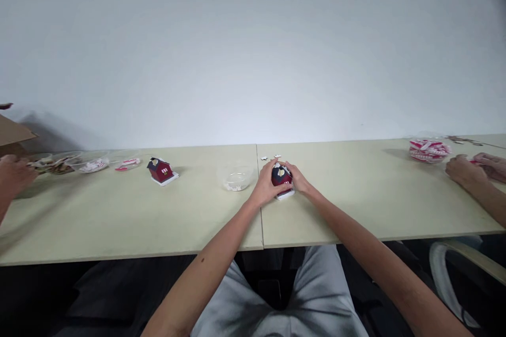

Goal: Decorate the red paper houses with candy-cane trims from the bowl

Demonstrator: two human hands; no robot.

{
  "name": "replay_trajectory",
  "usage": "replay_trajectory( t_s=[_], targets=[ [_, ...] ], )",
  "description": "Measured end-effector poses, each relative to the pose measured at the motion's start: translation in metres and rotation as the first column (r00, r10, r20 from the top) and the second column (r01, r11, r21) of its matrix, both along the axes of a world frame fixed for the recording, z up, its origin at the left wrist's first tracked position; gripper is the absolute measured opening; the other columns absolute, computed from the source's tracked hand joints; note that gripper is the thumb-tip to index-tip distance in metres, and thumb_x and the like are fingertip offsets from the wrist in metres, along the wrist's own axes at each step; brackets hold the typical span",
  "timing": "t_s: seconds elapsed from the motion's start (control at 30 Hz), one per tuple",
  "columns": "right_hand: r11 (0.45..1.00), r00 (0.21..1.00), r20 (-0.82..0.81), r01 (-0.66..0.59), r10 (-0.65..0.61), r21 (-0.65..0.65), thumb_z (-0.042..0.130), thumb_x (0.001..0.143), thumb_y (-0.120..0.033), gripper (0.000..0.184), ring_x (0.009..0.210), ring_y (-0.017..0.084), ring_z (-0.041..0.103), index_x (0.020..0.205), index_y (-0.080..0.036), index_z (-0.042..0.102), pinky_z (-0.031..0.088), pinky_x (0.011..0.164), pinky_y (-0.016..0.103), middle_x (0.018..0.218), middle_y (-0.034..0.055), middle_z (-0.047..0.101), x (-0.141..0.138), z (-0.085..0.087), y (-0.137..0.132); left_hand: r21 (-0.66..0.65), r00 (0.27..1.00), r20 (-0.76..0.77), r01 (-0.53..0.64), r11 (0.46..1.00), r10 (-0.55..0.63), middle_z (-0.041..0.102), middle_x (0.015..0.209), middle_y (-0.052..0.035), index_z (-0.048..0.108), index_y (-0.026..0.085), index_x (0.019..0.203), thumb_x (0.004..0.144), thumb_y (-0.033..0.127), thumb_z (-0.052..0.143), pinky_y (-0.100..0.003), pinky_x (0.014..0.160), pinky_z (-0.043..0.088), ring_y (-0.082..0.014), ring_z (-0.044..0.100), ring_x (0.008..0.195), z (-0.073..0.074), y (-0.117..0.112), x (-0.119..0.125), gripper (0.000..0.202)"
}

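Note:
A small toy house (281,178) with dark red walls, a dark blue roof and a white base stands on the table before me. My left hand (266,185) is closed round its left side, thumb across the front wall. On the roof's right side rests my right hand (299,179), its fingers curled behind and partly hidden. Two small white pieces (271,157) lie on the table just beyond the house. To its left sits a clear plastic bowl (238,176) with a few white bits at the bottom.
A second, similar house (162,170) stands further left, near clear bowls (94,162) of small parts. A co-worker's hand (18,174) is by a cardboard box (13,129) at far left. At right, a person's hands (468,169) work beside a bowl of red-and-white pieces (429,150).

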State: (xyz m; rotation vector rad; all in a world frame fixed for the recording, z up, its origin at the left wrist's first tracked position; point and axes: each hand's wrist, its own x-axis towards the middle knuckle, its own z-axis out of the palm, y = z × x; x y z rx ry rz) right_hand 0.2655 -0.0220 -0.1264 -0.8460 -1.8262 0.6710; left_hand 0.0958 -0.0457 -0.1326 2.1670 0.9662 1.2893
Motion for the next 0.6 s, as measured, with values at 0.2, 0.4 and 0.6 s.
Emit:
replay_trajectory(
  t_s=[0.2,0.4,0.6],
  targets=[
    [0.970,0.971,-0.142,-0.211,0.193,-0.120,0.029,0.098,-0.071,0.068,0.143,0.025,0.047,0.146,-0.030,0.055,0.028,0.124,0.043,0.154,0.0001,0.052,-0.006,0.003,-0.003,0.036,0.994,-0.099,0.050,0.998,-0.046,0.029,0.163,-0.0118,0.043,0.030,0.149,0.078,0.053,0.080,-0.049,0.126,0.022,-0.0314,0.014,0.157,0.005,-0.002,-0.004,0.083],
    [0.974,0.975,-0.076,-0.214,0.208,-0.075,0.029,0.098,-0.071,0.068,0.150,0.026,0.037,0.151,-0.032,0.048,0.020,0.127,0.047,0.158,-0.0002,0.048,0.001,0.009,-0.013,0.031,0.985,-0.143,0.105,0.994,-0.100,0.032,0.160,-0.0145,0.050,0.026,0.142,0.077,0.045,0.082,-0.049,0.125,0.024,-0.0309,0.017,0.156,0.015,-0.004,-0.008,0.076],
    [0.990,0.984,-0.131,-0.128,0.121,-0.052,0.024,0.098,-0.070,0.069,0.141,0.029,0.047,0.154,-0.034,0.041,0.038,0.114,0.052,0.158,0.0044,0.047,0.008,0.008,-0.009,0.085,0.992,-0.107,0.068,0.994,-0.059,0.042,0.151,-0.0133,0.055,0.025,0.133,0.078,0.038,0.082,-0.047,0.122,0.031,-0.0299,0.035,0.148,0.032,-0.037,-0.009,0.062]
  ],
)
